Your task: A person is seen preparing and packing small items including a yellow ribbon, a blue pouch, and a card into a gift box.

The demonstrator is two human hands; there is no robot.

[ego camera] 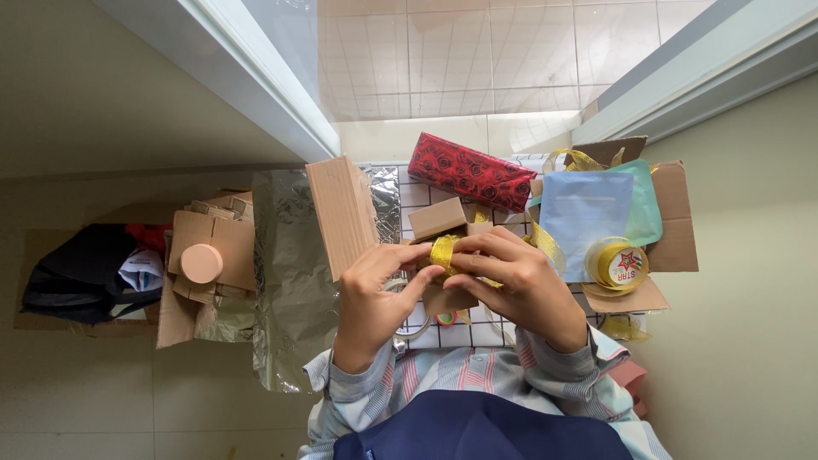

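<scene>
Both hands meet over my lap around a piece of gold ribbon (444, 253). My left hand (372, 294) pinches it from the left with thumb and fingers. My right hand (521, 285) closes over it from the right, and a loose tail of the ribbon trails out past the right hand. Under the hands lie a small brown cardboard box (437, 218) and a checked white sheet (415, 195). A tape roll shows partly beneath my left hand.
A tall cardboard box (342, 213) stands on silver foil wrap (290, 281). Behind are a red rose-patterned wrapped box (470, 171), a pale blue pouch (584, 213), a gold ribbon spool (617, 264), cardboard scraps with a round lid (202, 263), and a dark bag (81, 273) at left.
</scene>
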